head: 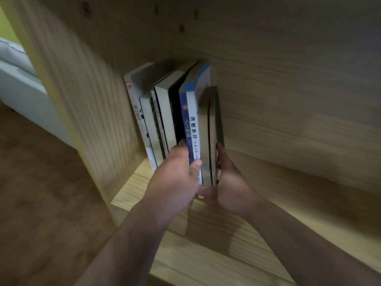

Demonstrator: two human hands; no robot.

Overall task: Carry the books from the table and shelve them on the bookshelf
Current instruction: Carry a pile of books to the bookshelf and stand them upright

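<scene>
Both forearms reach in from the bottom edge over the pale pine shelf board (132, 195). Left hand (175, 174) is curled on the near ends of the upright books, thumb pressed on the white-spined book (193, 120) with black Chinese characters, fingers on the dark spines to its left. Right hand (228, 182) cups the right side and bottom corner of the dark thin book (216, 116), fingertips flat on its cover, so it is closed on that book. The book row (165, 112) stands upright on the shelf, pushed toward the bookshelf side panel (82, 96), leaning slightly right. A blue-spined book (183, 112) sits just left of the white one. Behind is the bookshelf back panel (288, 89). Wooden floor (31, 182) at left.
</scene>
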